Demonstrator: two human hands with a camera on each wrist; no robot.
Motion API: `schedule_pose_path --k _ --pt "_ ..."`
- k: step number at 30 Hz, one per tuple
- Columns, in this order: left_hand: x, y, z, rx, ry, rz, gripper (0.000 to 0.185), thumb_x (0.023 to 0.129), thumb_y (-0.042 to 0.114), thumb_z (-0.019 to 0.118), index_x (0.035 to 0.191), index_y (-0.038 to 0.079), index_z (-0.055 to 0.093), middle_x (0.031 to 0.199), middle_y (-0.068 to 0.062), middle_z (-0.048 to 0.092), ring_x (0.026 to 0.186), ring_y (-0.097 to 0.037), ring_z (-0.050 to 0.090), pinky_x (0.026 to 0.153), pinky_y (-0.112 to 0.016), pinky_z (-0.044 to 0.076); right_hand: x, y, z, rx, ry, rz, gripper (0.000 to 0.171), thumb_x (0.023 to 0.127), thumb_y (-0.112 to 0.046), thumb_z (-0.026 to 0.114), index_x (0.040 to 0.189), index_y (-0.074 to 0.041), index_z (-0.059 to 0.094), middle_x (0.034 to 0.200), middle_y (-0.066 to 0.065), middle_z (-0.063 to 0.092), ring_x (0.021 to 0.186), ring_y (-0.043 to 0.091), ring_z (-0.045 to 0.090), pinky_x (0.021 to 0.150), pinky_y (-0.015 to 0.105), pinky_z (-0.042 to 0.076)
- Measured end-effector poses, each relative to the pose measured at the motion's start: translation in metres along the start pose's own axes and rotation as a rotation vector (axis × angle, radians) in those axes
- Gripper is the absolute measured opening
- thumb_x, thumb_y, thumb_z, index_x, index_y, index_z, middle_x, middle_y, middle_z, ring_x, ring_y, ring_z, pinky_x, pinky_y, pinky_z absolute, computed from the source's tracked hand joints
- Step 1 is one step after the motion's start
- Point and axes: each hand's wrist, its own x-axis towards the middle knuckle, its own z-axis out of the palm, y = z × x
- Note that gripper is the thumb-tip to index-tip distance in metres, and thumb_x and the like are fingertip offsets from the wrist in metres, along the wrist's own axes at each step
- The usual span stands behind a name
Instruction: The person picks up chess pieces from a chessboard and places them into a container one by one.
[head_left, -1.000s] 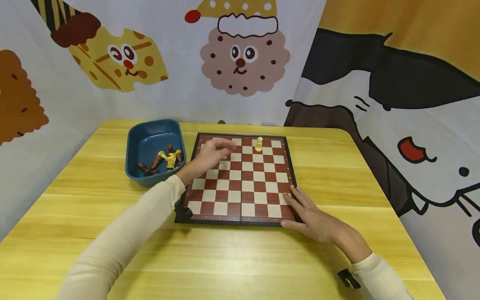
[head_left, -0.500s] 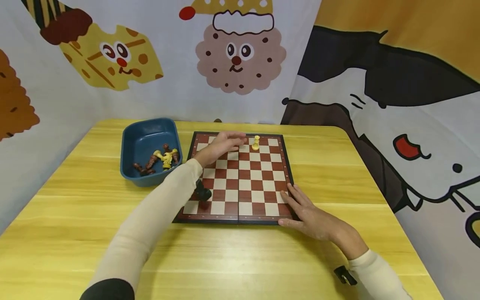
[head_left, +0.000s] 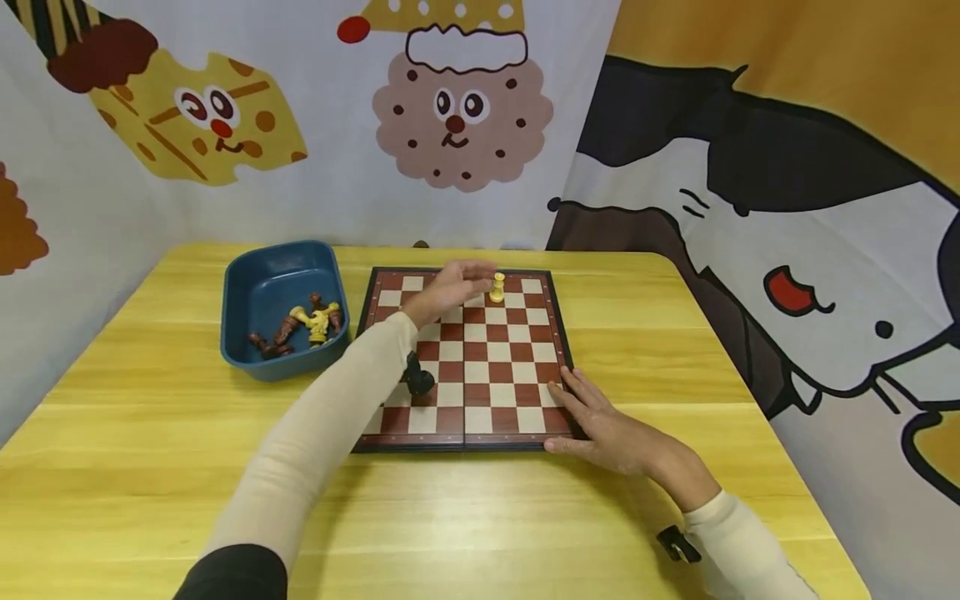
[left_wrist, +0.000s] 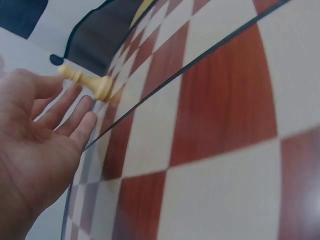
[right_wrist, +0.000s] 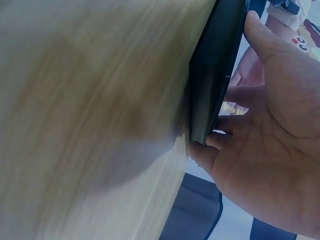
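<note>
A red-and-cream chessboard (head_left: 487,367) lies on the yellow table. One pale yellow chess piece (head_left: 497,288) stands near the board's far edge. My left hand (head_left: 453,287) reaches over the far squares, fingers relaxed and extended, its fingertips just left of that piece; in the left wrist view the fingers (left_wrist: 75,112) are almost touching the pale yellow piece (left_wrist: 87,81), holding nothing. My right hand (head_left: 600,421) rests flat on the board's near right corner, thumb against the near edge; in the right wrist view its thumb (right_wrist: 202,152) and fingers sit against the dark edge of the chessboard (right_wrist: 215,70).
A blue tray (head_left: 258,287) at the back left of the table holds several brown and yellow chess pieces (head_left: 303,325). Cartoon-printed cloth walls close in the table at the back and both sides. A black wrist camera (head_left: 416,379) hangs under my left forearm.
My left hand has moved right along the board's far edge, closing on the yellow piece. The right hand has stayed on the near right corner. The view shifted slightly.
</note>
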Motion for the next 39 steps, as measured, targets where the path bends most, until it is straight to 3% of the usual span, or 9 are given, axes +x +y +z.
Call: schedule_pose_path --k 7,11,15,19,21,24,27,34,39 --pt "0.008 -0.006 0.012 0.071 -0.023 -0.001 0.042 0.109 0.013 0.051 0.149 0.0 0.05 0.143 -0.013 0.057 0.13 -0.023 0.053 0.105 -0.036 0.046 0.0 -0.001 -0.001 -0.01 0.002 0.0 0.091 0.096 -0.058 0.063 0.162 -0.007 0.026 0.169 0.015 0.0 0.153 0.038 -0.001 0.11 0.063 0.032" --pt "0.012 -0.007 0.016 0.116 -0.006 0.014 0.037 0.109 0.012 0.05 0.143 -0.001 0.057 0.14 -0.014 0.059 0.123 -0.023 0.056 0.089 -0.033 0.05 0.0 -0.002 -0.003 -0.02 0.024 0.002 0.09 0.094 -0.057 0.066 0.16 -0.006 0.032 0.169 0.016 0.004 0.152 0.04 0.004 0.108 0.063 0.035" --pt "0.012 -0.008 0.019 0.116 0.022 0.039 0.034 0.109 0.011 0.05 0.139 -0.003 0.059 0.135 -0.016 0.061 0.115 -0.026 0.059 0.074 -0.03 0.044 0.002 -0.003 -0.002 -0.053 0.042 0.006 0.09 0.092 -0.058 0.068 0.158 -0.006 0.035 0.168 0.017 0.007 0.152 0.041 0.008 0.107 0.063 0.037" --pt "0.011 -0.009 0.02 0.082 0.034 0.032 0.036 0.109 0.011 0.05 0.142 -0.002 0.057 0.131 -0.014 0.065 0.114 -0.026 0.061 0.068 -0.029 0.039 0.004 -0.004 -0.001 -0.074 0.055 0.013 0.091 0.091 -0.058 0.069 0.157 -0.005 0.038 0.168 0.017 0.009 0.151 0.041 0.01 0.106 0.064 0.038" --pt "0.01 -0.008 0.02 0.067 0.031 0.032 0.036 0.109 0.011 0.05 0.143 -0.002 0.056 0.131 -0.014 0.066 0.115 -0.024 0.062 0.072 -0.028 0.043 0.004 -0.003 -0.001 -0.074 0.054 0.022 0.091 0.091 -0.058 0.069 0.158 -0.006 0.037 0.168 0.017 0.009 0.152 0.041 0.01 0.106 0.064 0.038" --pt "0.011 -0.005 0.019 -0.001 0.016 0.045 0.037 0.108 0.01 0.051 0.142 -0.004 0.056 0.131 -0.018 0.065 0.119 -0.024 0.061 0.091 -0.03 0.05 0.003 -0.002 -0.001 -0.074 0.055 0.025 0.091 0.091 -0.059 0.069 0.158 -0.006 0.037 0.168 0.017 0.01 0.152 0.041 0.01 0.105 0.064 0.038" --pt "0.01 0.003 0.019 -0.061 -0.012 0.064 0.037 0.108 0.007 0.051 0.142 -0.008 0.054 0.131 -0.023 0.063 0.123 -0.027 0.059 0.105 -0.039 0.046 0.002 -0.002 -0.001 -0.076 0.059 0.024 0.09 0.091 -0.059 0.068 0.157 -0.006 0.038 0.168 0.018 0.011 0.151 0.042 0.011 0.105 0.065 0.039" --pt "0.001 0.017 0.011 -0.023 -0.051 0.054 0.038 0.109 0.009 0.049 0.144 -0.007 0.052 0.135 -0.024 0.06 0.127 -0.031 0.056 0.109 -0.044 0.042 0.003 0.0 0.001 -0.072 0.065 0.01 0.09 0.092 -0.059 0.068 0.158 -0.006 0.038 0.168 0.018 0.01 0.151 0.043 0.011 0.105 0.065 0.038" --pt "-0.006 0.02 -0.002 -0.011 -0.032 0.056 0.037 0.109 0.008 0.05 0.142 -0.006 0.054 0.134 -0.022 0.061 0.127 -0.03 0.057 0.108 -0.047 0.043 0.003 0.0 0.002 -0.063 0.064 0.006 0.091 0.092 -0.06 0.067 0.158 -0.005 0.038 0.167 0.02 0.011 0.151 0.044 0.01 0.105 0.067 0.037"
